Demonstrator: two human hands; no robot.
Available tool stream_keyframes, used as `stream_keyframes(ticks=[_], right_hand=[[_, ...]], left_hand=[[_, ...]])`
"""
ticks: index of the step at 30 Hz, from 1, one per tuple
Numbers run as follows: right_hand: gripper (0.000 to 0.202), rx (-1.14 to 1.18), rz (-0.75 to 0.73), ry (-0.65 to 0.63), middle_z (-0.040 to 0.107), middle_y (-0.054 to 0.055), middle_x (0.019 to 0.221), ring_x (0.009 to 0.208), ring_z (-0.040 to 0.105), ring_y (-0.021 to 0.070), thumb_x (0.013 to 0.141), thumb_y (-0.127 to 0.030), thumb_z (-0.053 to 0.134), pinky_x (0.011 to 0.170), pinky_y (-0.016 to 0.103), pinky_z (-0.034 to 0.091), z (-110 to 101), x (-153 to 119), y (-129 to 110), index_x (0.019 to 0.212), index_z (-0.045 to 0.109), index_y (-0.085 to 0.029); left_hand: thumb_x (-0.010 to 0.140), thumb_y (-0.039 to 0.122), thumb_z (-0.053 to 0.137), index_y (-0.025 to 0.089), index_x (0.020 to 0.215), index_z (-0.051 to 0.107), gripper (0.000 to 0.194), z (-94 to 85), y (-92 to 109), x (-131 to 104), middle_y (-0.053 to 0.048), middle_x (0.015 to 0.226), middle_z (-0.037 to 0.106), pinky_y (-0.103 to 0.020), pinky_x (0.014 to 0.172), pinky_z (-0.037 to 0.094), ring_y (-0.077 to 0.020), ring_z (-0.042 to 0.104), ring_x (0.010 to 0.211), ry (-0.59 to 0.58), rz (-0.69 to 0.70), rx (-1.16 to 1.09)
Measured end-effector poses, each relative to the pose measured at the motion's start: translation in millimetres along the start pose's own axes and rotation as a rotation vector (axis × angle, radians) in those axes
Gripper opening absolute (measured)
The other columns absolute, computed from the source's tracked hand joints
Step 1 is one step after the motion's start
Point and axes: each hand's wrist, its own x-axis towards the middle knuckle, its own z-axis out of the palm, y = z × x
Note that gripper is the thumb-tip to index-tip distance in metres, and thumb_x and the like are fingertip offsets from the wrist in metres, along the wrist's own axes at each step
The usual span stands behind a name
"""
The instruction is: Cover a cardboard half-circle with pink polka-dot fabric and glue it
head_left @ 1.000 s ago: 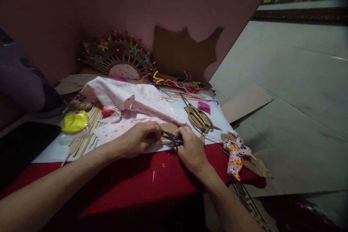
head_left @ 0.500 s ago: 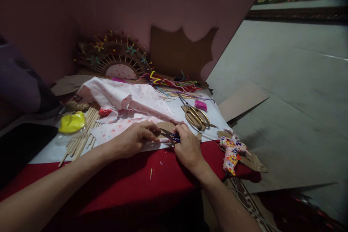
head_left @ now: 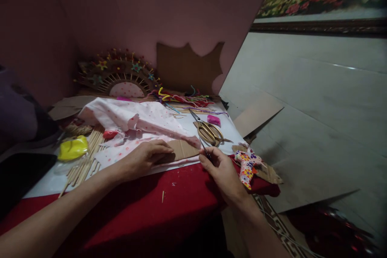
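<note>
My left hand presses on the left end of a brown cardboard piece, which lies over pink spotted cloth near the table's front edge. My right hand is closed round small dark scissors, their blades pointing up and away, beside the right end of the cardboard. Large scissors with gold handles lie just beyond my right hand. A stuffed flowery figure rests at the table's right corner.
Wooden sticks and a yellow packet lie at the left, near a dark flat object. Coloured pipe cleaners, a pink packet and a decorated fan shape are farther back. Cut cardboard leans on the wall.
My right hand and the small scissors have moved right, off the middle of the cardboard, leaving more of it visible. The camera view has shifted, too.
</note>
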Motion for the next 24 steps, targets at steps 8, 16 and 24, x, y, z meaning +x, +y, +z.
stream_keyframes(ticks=[8, 16, 24], right_hand=[[0.036, 0.551, 0.366, -0.030, 0.042, -0.001, 0.072, 0.058, 0.033, 0.0072, 0.079, -0.049, 0.062, 0.042, 0.015, 0.020, -18.9, -22.7, -4.9, 0.091, 0.062, -0.015], [0.030, 0.586, 0.480, -0.179, 0.046, 0.000, 0.076, 0.056, 0.037, 0.0053, 0.078, -0.040, 0.066, 0.045, 0.016, 0.022, -29.1, -24.5, -5.9, 0.091, 0.058, -0.013], [0.010, -0.189, -0.013, -0.065, 0.049, -0.003, 0.065, 0.060, 0.044, 0.0116, 0.082, -0.029, 0.056, 0.055, 0.023, 0.033, -22.6, -7.6, 0.2, 0.082, 0.057, -0.019]], left_hand=[[0.091, 0.020, 0.045, 0.022, 0.098, 0.068, 0.024, 12.9, -7.8, -0.1, -0.008, 0.105, 0.060, -0.033, 0.081, 0.042, -0.0189, 0.054, 0.094, -0.028, 0.054, 0.209], [0.089, 0.017, 0.043, 0.020, 0.079, 0.059, 0.019, 10.8, 4.3, 15.1, -0.004, 0.095, 0.062, -0.030, 0.073, 0.042, -0.0175, 0.056, 0.084, -0.090, 0.007, 0.217], [0.088, 0.032, 0.049, 0.020, 0.087, 0.059, 0.016, 17.6, 28.1, 25.0, -0.006, 0.094, 0.062, -0.033, 0.071, 0.045, -0.0205, 0.059, 0.080, -0.117, -0.095, 0.416]])
